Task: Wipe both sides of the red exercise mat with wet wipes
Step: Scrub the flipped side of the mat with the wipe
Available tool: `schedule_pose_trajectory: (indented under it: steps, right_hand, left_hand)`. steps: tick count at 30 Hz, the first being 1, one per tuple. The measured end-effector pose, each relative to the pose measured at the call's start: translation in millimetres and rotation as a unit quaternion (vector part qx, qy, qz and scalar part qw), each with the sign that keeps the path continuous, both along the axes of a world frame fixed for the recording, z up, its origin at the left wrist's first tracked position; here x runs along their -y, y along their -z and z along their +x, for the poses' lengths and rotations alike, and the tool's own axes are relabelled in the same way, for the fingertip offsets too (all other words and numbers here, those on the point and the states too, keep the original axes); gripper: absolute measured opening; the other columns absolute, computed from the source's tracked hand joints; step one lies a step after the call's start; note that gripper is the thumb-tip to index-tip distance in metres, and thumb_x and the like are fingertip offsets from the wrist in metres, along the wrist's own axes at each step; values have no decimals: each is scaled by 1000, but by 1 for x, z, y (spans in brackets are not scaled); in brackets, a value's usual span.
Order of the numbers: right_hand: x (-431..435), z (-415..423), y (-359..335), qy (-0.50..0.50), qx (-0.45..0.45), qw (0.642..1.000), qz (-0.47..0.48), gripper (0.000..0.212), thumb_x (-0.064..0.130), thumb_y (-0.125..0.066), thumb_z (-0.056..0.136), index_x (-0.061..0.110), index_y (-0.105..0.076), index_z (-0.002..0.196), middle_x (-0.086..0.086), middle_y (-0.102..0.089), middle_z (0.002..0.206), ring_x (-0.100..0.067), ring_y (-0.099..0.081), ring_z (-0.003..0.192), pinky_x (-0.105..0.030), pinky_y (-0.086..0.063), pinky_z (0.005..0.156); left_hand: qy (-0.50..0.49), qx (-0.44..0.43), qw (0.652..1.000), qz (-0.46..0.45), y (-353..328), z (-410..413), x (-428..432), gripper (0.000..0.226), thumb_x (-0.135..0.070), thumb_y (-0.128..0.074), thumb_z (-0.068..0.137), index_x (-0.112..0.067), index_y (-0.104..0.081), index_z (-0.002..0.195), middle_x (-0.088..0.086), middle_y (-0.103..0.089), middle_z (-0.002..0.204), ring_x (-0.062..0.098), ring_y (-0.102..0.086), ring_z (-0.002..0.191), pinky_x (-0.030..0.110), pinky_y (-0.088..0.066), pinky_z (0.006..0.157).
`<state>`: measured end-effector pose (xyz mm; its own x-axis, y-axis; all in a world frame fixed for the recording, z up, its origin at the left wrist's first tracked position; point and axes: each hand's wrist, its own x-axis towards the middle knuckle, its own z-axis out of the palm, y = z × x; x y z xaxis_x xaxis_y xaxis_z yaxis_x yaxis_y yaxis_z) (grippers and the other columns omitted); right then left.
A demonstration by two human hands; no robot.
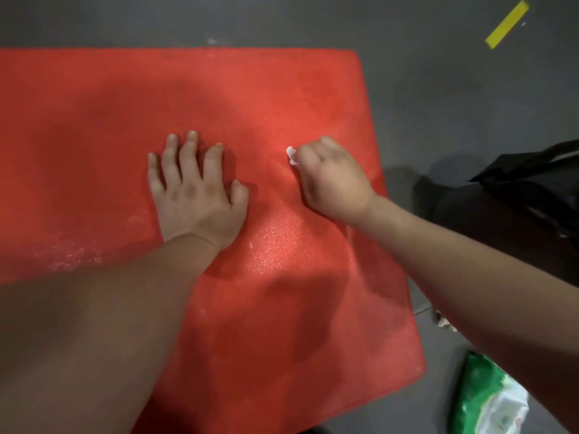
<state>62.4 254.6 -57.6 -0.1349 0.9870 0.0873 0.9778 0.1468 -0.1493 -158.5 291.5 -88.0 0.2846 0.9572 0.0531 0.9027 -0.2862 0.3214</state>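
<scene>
The red exercise mat [282, 89] lies flat on the floor and fills most of the view; its right edge and near right corner show, while its left side runs out of the frame. The step in hand looks like the wiping of the upward face. The left hand [194, 195] presses on the mat near its middle, fingers spread and nearly straight, holding nothing, and seems to pin the mat down. The right hand [329, 183], just beside it, has its fingers curled round a white wet wipe [291, 155], of which only a small corner peeks out at the knuckles. A damp sheen glints on the mat between the wrists, so part of this face appears done.

The next move likely calls for firm strokes toward the duller far part, then turning the mat over for the other side.

The floor [454, 89] is dull grey. A black bag [517, 195] sits to the right of the mat, a green and white wet wipes pack [488, 399] lies near the mat's near right corner, and a yellow tape strip [507, 24] marks the floor far off.
</scene>
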Motion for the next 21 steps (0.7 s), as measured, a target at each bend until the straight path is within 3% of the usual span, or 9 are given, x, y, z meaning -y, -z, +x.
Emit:
schedule_pose_trajectory:
  steps: [2, 5, 7, 9, 11, 13, 15, 19, 21]
  right_hand:
    - [-10, 24, -1, 23, 30, 999, 9, 24, 23, -46, 104, 10, -54, 85, -15, -59, 78, -36, -50, 73, -47, -38, 66]
    - [-34, 67, -2, 261, 30, 964, 47, 20, 20, -45, 98, 7, -58, 90, -19, -65, 87, -41, -55, 80, -45, -37, 70]
    - [-44, 63, -1, 340, 10, 939, 51, 20, 16, -44, 93, 6, -61, 95, -18, -69, 92, -42, -57, 86, -43, -40, 74]
    - [-50, 27, 1, 288, -18, 956, 61, 12, 8, -52, 88, 6, -63, 92, -17, -69, 86, -41, -59, 79, -41, -39, 72]
    - [-45, -6, 6, 122, -40, 990, 59, 6, 2, -61, 85, 7, -61, 88, -16, -65, 77, -38, -57, 70, -39, -35, 68]
    - [-42, -10, 7, -3, -17, 1000, 21, 6, 9, -57, 94, 10, -57, 88, -15, -62, 78, -36, -53, 71, -41, -36, 69]
    - [-50, 16, 7, 37, 20, 999, 22, 16, 19, -49, 101, 10, -56, 89, -16, -62, 82, -37, -52, 76, -44, -37, 70]
    - [-68, 70, 5, 299, 13, 953, 38, 29, 23, -38, 93, 8, -61, 103, -15, -69, 100, -41, -57, 92, -41, -40, 79]
    - [-75, 54, 6, 309, -7, 950, 49, 28, 16, -39, 89, 8, -62, 103, -14, -70, 100, -40, -58, 92, -39, -41, 80]
  left_hand:
    - [2, -2, 1000, -2, 0, 0, -1, 61, -46, -49, 88, -20, -50, 143, 14, -37, 159, 37, -22, 153, 58, -10, 124]
    - [0, 1, 1000, -5, 0, 0, -1, 61, -46, -49, 88, -20, -50, 143, 14, -37, 159, 37, -22, 153, 58, -10, 124]
    - [0, 4, 1000, -4, 0, 0, -2, 61, -47, -49, 88, -20, -50, 143, 15, -38, 159, 38, -22, 153, 58, -10, 124]
    - [-1, 4, 1000, -4, 0, -1, -2, 61, -47, -48, 88, -20, -51, 143, 15, -38, 159, 38, -22, 153, 58, -10, 124]
    - [-2, 3, 1000, -7, -1, -1, -2, 62, -48, -48, 87, -21, -51, 142, 14, -38, 159, 37, -22, 153, 58, -10, 124]
    - [-1, 0, 1000, -7, -1, 0, -2, 62, -48, -49, 87, -21, -51, 142, 14, -38, 159, 37, -22, 153, 58, -10, 124]
    - [0, 1, 1000, -7, 0, 0, -1, 62, -48, -49, 86, -21, -51, 142, 13, -38, 159, 37, -22, 153, 58, -10, 124]
    - [-4, -2, 1000, -5, -1, 0, -1, 62, -48, -48, 86, -21, -51, 142, 13, -38, 159, 37, -22, 152, 58, -10, 124]
    - [-4, 0, 1000, -4, -1, 0, -2, 62, -48, -48, 86, -21, -51, 143, 13, -38, 159, 37, -22, 152, 58, -10, 124]
